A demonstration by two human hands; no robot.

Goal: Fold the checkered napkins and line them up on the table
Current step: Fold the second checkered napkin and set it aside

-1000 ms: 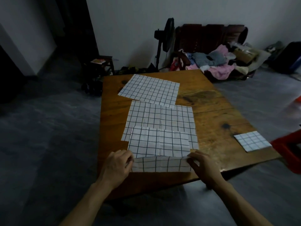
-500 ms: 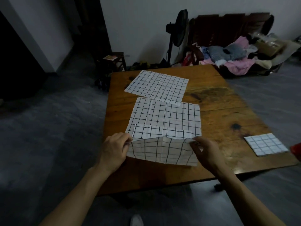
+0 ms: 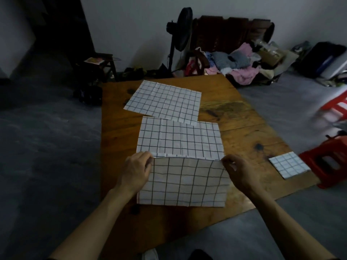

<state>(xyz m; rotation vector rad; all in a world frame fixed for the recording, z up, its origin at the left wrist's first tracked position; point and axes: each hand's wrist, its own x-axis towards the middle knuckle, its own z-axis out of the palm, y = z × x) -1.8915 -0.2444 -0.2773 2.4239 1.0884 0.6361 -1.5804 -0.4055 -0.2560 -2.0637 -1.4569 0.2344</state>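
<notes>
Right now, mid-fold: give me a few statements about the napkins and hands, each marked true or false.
1. Both hands, left hand and right hand, pinch the near napkin. True.
2. The near napkin lies fully flat. False: its far edge is lifted.
3. A small folded napkin sits at the table's right edge. True.
4. The far napkin is folded small. False: it lies spread open.
5. The folded napkin touches the middle napkin. False: bare wood separates them.
</notes>
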